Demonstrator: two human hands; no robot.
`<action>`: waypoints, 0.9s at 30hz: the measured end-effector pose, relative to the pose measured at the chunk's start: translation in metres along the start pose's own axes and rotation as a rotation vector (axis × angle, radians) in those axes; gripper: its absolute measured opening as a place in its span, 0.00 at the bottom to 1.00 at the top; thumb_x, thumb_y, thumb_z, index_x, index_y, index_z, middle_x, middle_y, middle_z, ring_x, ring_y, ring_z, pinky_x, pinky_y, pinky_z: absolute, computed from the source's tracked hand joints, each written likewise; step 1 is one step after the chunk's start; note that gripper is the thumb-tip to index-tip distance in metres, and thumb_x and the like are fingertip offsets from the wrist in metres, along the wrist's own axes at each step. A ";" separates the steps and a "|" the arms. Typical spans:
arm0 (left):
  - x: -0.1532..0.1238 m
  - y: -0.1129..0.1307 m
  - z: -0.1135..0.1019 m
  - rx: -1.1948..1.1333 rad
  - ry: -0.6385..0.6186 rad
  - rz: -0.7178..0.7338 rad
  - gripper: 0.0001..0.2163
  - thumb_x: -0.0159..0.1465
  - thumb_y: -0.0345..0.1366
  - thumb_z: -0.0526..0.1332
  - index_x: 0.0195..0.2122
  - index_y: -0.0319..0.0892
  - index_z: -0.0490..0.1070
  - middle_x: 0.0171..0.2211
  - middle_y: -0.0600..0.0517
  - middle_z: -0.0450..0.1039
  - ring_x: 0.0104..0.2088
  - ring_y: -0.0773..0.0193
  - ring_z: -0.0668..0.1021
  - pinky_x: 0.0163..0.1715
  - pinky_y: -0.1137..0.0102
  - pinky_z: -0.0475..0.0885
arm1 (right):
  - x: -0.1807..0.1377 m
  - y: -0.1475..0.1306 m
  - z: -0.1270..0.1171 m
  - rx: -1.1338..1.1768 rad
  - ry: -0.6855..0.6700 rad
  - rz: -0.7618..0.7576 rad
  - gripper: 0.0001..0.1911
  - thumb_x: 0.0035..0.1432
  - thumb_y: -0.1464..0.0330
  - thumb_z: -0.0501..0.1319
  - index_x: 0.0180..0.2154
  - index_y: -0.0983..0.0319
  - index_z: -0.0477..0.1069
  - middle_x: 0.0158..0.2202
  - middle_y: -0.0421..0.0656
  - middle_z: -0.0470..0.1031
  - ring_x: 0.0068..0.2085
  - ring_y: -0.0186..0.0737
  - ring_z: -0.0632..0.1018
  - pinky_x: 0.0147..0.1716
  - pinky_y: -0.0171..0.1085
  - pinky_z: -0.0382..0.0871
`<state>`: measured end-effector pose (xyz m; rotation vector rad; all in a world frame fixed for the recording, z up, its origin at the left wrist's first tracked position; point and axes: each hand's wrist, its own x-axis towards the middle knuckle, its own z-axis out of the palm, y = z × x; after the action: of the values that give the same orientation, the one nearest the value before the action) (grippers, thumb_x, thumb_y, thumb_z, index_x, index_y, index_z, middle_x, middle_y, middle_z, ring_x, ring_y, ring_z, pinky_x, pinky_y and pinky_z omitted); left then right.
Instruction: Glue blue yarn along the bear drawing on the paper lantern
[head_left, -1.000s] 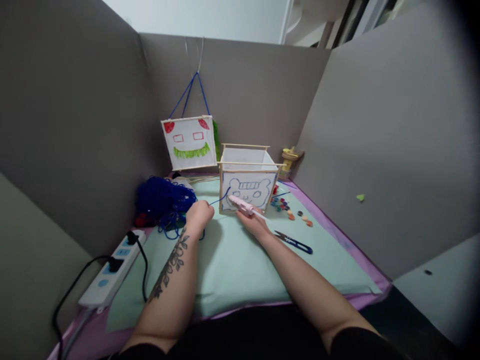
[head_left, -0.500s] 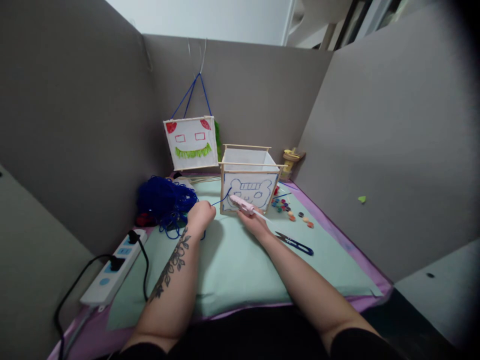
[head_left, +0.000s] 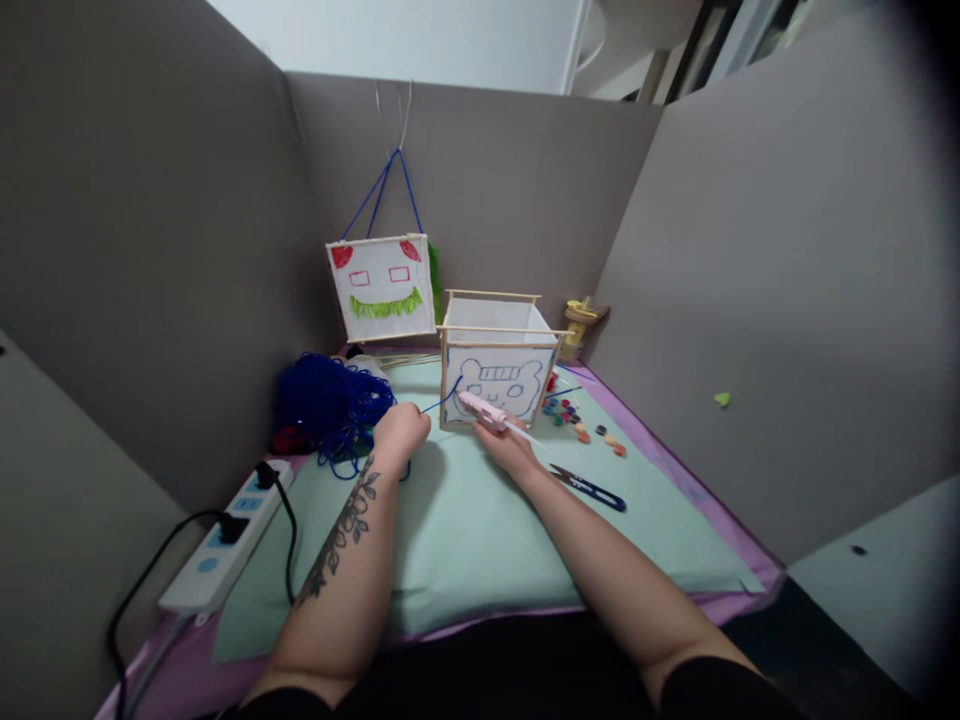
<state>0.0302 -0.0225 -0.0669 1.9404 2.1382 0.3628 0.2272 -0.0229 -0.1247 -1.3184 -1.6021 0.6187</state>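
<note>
My left hand is closed on a blue cord that runs right and up to the front of a paper lantern box. The box stands upright, framed with thin wooden sticks, open on top, with a blue bear face drawn on its front. My right hand is wrapped round a pale pink glue gun, its nozzle at the cord near the left side of the drawing. Whether the nozzle touches the cord cannot be made out. A white glue stick trails out of the gun's rear.
A heap of blue cord lies at left, behind a power strip with black plugs. Dark thread snips and small coloured discs lie at right. Another lantern hangs from the rear grey panel.
</note>
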 end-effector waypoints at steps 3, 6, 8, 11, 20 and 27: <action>0.000 -0.001 0.000 -0.003 0.005 0.002 0.15 0.60 0.35 0.50 0.35 0.38 0.77 0.39 0.39 0.78 0.42 0.52 0.79 0.36 0.69 0.70 | 0.000 0.000 0.000 0.001 -0.003 -0.003 0.20 0.50 0.61 0.61 0.44 0.63 0.76 0.41 0.47 0.79 0.43 0.47 0.78 0.47 0.43 0.71; 0.001 -0.001 0.001 -0.007 0.004 0.001 0.15 0.60 0.35 0.51 0.34 0.38 0.77 0.39 0.39 0.78 0.42 0.52 0.79 0.35 0.69 0.70 | -0.001 0.000 -0.001 0.022 -0.013 -0.005 0.20 0.50 0.61 0.61 0.45 0.63 0.76 0.41 0.47 0.80 0.41 0.46 0.78 0.46 0.42 0.71; 0.002 -0.002 0.001 -0.008 0.005 -0.002 0.15 0.60 0.35 0.51 0.35 0.39 0.78 0.39 0.39 0.78 0.42 0.53 0.79 0.36 0.70 0.70 | -0.001 0.000 -0.001 0.031 -0.017 -0.002 0.20 0.50 0.62 0.60 0.44 0.63 0.76 0.40 0.46 0.80 0.41 0.45 0.78 0.45 0.42 0.72; 0.002 -0.002 0.002 -0.002 0.009 0.002 0.15 0.60 0.35 0.51 0.35 0.38 0.78 0.40 0.39 0.78 0.42 0.53 0.79 0.36 0.70 0.70 | -0.001 0.002 -0.001 0.026 -0.013 -0.011 0.19 0.50 0.62 0.60 0.44 0.62 0.76 0.40 0.46 0.80 0.41 0.46 0.78 0.45 0.42 0.72; 0.002 -0.002 0.002 0.005 0.008 0.015 0.15 0.60 0.35 0.51 0.35 0.38 0.78 0.39 0.38 0.78 0.42 0.53 0.79 0.35 0.69 0.70 | -0.001 0.005 0.001 -0.013 0.016 0.026 0.17 0.48 0.62 0.61 0.39 0.60 0.77 0.37 0.45 0.80 0.38 0.46 0.78 0.42 0.42 0.72; 0.000 0.000 0.001 0.008 0.000 0.011 0.15 0.60 0.35 0.51 0.35 0.38 0.78 0.39 0.38 0.78 0.42 0.53 0.79 0.36 0.70 0.70 | 0.000 0.009 0.004 -0.036 0.044 -0.044 0.15 0.47 0.63 0.61 0.37 0.62 0.78 0.34 0.45 0.80 0.36 0.46 0.78 0.38 0.40 0.72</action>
<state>0.0300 -0.0225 -0.0676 1.9567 2.1333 0.3568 0.2281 -0.0200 -0.1339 -1.3112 -1.6093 0.5330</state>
